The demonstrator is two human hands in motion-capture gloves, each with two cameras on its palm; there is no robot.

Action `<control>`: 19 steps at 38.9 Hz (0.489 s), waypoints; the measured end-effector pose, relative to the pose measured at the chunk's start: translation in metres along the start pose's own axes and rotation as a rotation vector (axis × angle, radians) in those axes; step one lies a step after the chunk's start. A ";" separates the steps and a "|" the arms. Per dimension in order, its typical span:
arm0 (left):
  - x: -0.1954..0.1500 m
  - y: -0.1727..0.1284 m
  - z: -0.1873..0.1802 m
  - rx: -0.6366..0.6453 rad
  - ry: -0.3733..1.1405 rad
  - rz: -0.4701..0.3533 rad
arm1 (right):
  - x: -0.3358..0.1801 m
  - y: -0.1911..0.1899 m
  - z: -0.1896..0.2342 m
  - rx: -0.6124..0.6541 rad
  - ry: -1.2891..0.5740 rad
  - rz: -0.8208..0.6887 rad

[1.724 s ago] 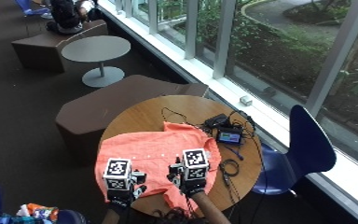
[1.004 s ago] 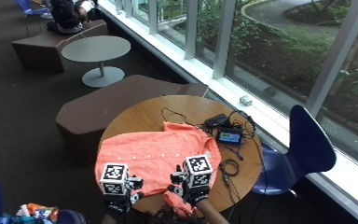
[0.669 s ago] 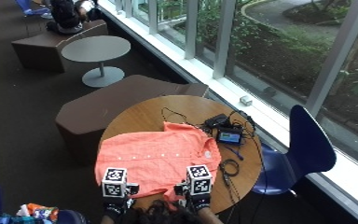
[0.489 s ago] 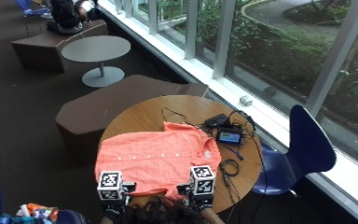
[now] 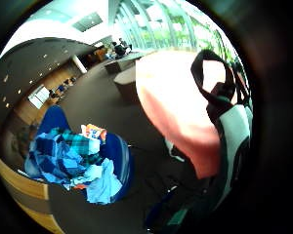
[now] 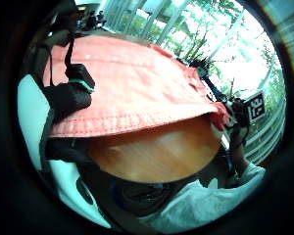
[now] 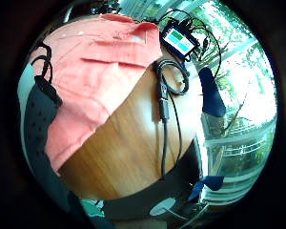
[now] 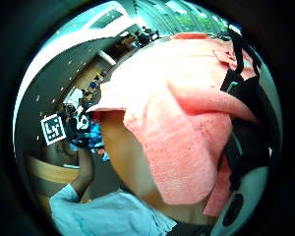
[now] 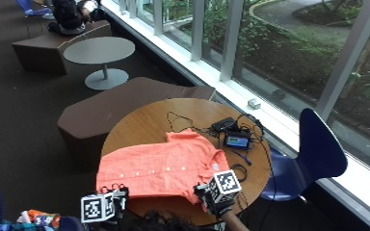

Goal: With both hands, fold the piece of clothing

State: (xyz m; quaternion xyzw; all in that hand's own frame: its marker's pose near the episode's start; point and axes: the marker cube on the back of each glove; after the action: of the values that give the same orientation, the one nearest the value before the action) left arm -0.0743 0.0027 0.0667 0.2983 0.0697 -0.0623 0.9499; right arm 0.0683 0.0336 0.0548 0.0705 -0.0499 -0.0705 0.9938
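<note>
An orange short-sleeved shirt (image 9: 159, 166) lies spread on the round wooden table (image 9: 153, 118), buttons up, collar toward the window. My left hand (image 9: 115, 196) is at the near left corner of its hem. My right hand (image 9: 205, 195) is at the near right corner. In the left thumb side view the hem (image 6: 137, 122) runs flat across the table edge with a gloved finger (image 6: 71, 90) curled over it. In the right thumb side view the shirt corner (image 8: 187, 147) is bunched and lifted beside my fingers (image 8: 241, 103), which hold it.
A small device with a lit screen (image 9: 238, 141) and black cables (image 9: 236, 171) lie on the table to the right of the shirt. A blue chair (image 9: 316, 149) stands at the right. A heap of clothes (image 5: 73, 156) lies on a seat at my left.
Both hands have slid from the middle of the shirt back toward me to its near hem and moved apart to the corners. The shirt lies flatter.
</note>
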 end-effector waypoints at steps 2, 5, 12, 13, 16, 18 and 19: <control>-0.003 -0.003 -0.021 0.023 0.039 0.001 | 0.000 0.007 -0.020 -0.060 -0.053 -0.032; -0.005 -0.008 -0.050 -0.008 0.094 0.023 | 0.004 0.008 -0.045 -0.161 -0.129 -0.093; -0.003 -0.046 -0.062 -0.232 0.064 0.120 | 0.015 -0.061 -0.095 -0.366 -0.231 -0.122; -0.003 -0.057 -0.056 -0.266 0.028 0.134 | 0.017 -0.080 -0.094 -0.389 -0.243 -0.107; -0.006 -0.090 -0.029 -0.377 -0.069 0.158 | 0.025 -0.138 -0.081 -0.438 -0.253 -0.047; -0.005 -0.110 -0.014 -0.462 -0.105 0.154 | 0.029 -0.172 -0.067 -0.467 -0.240 -0.007; -0.005 -0.120 -0.006 -0.502 -0.117 0.148 | 0.031 -0.188 -0.059 -0.481 -0.231 0.012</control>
State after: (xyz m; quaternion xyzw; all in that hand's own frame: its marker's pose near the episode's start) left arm -0.0994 -0.0911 -0.0045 0.0533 0.0059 0.0093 0.9985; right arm 0.0803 -0.1475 -0.0288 -0.1765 -0.1451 -0.0822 0.9701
